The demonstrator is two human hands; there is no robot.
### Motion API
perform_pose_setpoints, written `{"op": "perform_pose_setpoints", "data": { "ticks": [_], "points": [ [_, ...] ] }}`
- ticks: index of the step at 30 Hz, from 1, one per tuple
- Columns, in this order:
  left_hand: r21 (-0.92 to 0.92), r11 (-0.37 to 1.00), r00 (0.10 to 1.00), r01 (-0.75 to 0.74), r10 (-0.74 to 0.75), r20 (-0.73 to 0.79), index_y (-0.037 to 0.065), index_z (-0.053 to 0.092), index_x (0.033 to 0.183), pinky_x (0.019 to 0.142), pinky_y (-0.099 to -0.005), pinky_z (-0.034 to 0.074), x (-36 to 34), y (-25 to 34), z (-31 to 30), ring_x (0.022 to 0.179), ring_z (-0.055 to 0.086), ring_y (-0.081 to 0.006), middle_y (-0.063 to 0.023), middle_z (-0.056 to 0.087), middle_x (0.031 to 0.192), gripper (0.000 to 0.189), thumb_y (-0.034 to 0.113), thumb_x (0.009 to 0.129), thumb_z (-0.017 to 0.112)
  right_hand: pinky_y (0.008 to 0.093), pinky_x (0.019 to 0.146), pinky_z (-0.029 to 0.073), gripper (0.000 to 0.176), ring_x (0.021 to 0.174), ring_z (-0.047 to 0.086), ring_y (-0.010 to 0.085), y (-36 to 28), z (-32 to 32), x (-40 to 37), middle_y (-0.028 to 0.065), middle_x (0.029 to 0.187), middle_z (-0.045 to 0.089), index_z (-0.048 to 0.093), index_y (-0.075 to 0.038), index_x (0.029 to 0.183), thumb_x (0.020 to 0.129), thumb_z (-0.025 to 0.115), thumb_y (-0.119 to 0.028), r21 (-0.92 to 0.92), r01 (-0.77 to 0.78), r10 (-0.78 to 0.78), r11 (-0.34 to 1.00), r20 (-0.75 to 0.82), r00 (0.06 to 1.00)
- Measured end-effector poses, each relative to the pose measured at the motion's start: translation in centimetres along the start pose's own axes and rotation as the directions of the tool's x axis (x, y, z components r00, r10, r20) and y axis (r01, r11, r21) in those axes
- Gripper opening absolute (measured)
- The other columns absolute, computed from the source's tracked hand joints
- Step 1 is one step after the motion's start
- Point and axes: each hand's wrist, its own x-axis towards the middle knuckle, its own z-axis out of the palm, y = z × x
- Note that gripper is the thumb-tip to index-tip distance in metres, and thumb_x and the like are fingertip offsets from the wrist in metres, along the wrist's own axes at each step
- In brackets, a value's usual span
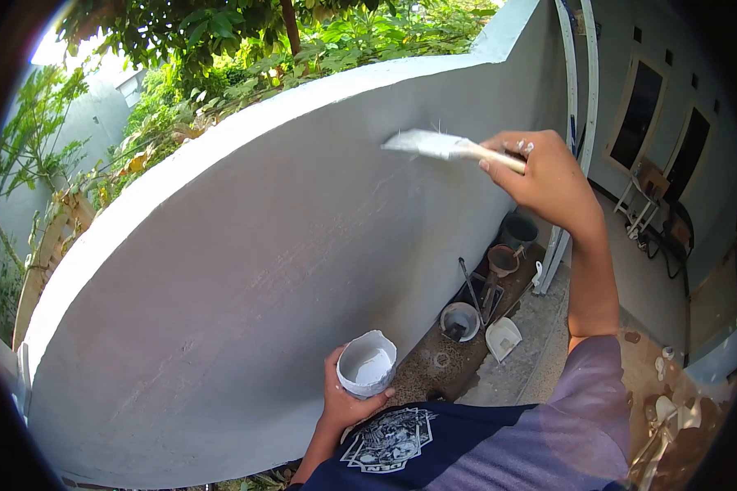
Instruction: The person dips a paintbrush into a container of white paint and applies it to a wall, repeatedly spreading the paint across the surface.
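Observation:
My right hand (pixel 540 173) is closed round the wooden handle of a paintbrush (pixel 438 146). White paint coats the brush's bristles and ferrule, and its tip meets the upper part of a grey-white wall (pixel 246 270). Spots of white paint mark the fingers of this hand. Low down, in front of my chest, my left hand (pixel 345 401) is wrapped round a paint cup (pixel 367 365) with a ragged rim. White paint shows inside the cup.
Along the wall's foot stand a dark bucket (pixel 519 230), a brown pot (pixel 503 259), a pale bucket (pixel 460 321) and a white dustpan (pixel 504 338). A ladder (pixel 577 90) leans at the right. Green plants (pixel 213 57) grow behind the wall; a chair (pixel 678 231) stands far right.

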Motion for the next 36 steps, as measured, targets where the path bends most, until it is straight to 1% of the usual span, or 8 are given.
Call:
{"op": "perform_pose_setpoints", "data": {
  "ticks": [3,9,11,14,18,22,27,36],
  "points": [
    [-0.005,1.000,1.000,0.006,-0.006,0.020,0.004,0.032,0.140,0.103,-0.0424,0.046,0.0,0.1,-0.4,0.122,0.058,-0.0277,-0.0174,0.054,0.130,0.101,0.022,0.065,0.096,0.0364,0.058,0.049,0.024,0.056,0.062,0.0294,-0.6,0.0,0.6,0.0160,0.069,0.069,0.075,-0.004,0.102,0.091,0.067,-0.023,0.049,0.025,-0.018,0.998,-0.137,0.990],
    [-0.001,1.000,1.000,0.001,-0.001,0.008,0.003,0.030,0.140,0.103,-0.0420,0.047,-0.3,0.2,-1.3,0.122,0.059,-0.0276,-0.0179,0.055,0.130,0.101,0.023,0.066,0.096,0.0431,0.072,0.055,0.026,0.074,0.069,0.0361,2.2,6.6,-1.8,0.0182,0.080,0.071,0.076,-0.006,0.104,0.089,0.069,-0.026,-0.061,0.029,-0.014,0.998,0.232,0.973],
    [0.014,1.000,1.000,-0.002,0.002,0.018,0.003,0.030,0.140,0.102,-0.0419,0.048,-0.5,-0.2,-1.8,0.121,0.059,-0.0277,-0.0180,0.055,0.130,0.101,0.024,0.066,0.096,0.0407,0.071,0.055,0.027,0.072,0.070,0.0353,3.6,8.5,-2.5,0.0179,0.080,0.072,0.077,-0.006,0.106,0.088,0.071,-0.026,-0.209,0.180,-0.050,0.961,0.508,0.860],
    [-0.019,1.000,0.999,-0.024,0.024,0.044,0.003,0.030,0.140,0.102,-0.0419,0.048,-0.1,-0.4,-2.1,0.121,0.059,-0.0278,-0.0182,0.055,0.129,0.101,0.024,0.066,0.096,0.0392,0.070,0.055,0.027,0.072,0.070,0.0346,3.9,7.9,-0.5,0.0176,0.082,0.073,0.077,-0.006,0.105,0.086,0.073,-0.024,-0.178,0.128,-0.042,0.976,0.420,0.907],
    [-0.014,1.000,0.999,-0.007,0.007,0.049,0.003,0.030,0.140,0.102,-0.0413,0.048,-0.2,-0.3,-2.3,0.120,0.060,-0.0279,-0.0187,0.055,0.129,0.101,0.024,0.067,0.096,0.0384,0.070,0.054,0.029,0.072,0.070,0.0320,0.7,0.6,3.4,0.0177,0.084,0.074,0.077,-0.004,0.103,0.086,0.072,-0.027,-0.036,0.149,-0.148,0.988,0.030,0.989],
    [0.017,1.000,0.999,0.017,-0.017,0.032,0.002,0.030,0.139,0.102,-0.0410,0.048,-0.4,-0.8,-2.5,0.120,0.060,-0.0282,-0.0191,0.055,0.129,0.100,0.025,0.067,0.096,0.0349,0.069,0.053,0.030,0.069,0.068,0.0280,-0.7,-1.3,3.1,0.0182,0.086,0.074,0.076,-0.003,0.107,0.087,0.073,-0.025,-0.061,0.249,-0.255,0.967,-0.160,0.953],
    [-0.021,0.999,0.999,0.031,-0.031,0.036,0.002,0.030,0.139,0.102,-0.0413,0.048,-0.4,-0.5,-3.0,0.120,0.060,-0.0282,-0.0190,0.055,0.129,0.100,0.025,0.067,0.096,0.0333,0.066,0.052,0.027,0.065,0.066,0.0276,-1.2,0.1,1.7,0.0178,0.086,0.074,0.075,-0.003,0.109,0.089,0.073,-0.022,0.019,0.152,-0.132,0.988,-0.396,0.909],
    [-0.060,0.997,0.995,0.058,-0.052,0.087,0.003,0.030,0.140,0.103,-0.0421,0.047,-0.1,-0.5,-3.6,0.121,0.059,-0.0285,-0.0192,0.055,0.130,0.100,0.021,0.066,0.096,0.0406,0.069,0.054,0.028,0.071,0.070,0.0328,1.3,7.7,-3.1,0.0156,0.079,0.072,0.074,-0.008,0.109,0.090,0.070,-0.028,0.015,-0.092,0.092,0.996,0.048,0.995]
  ]
}}
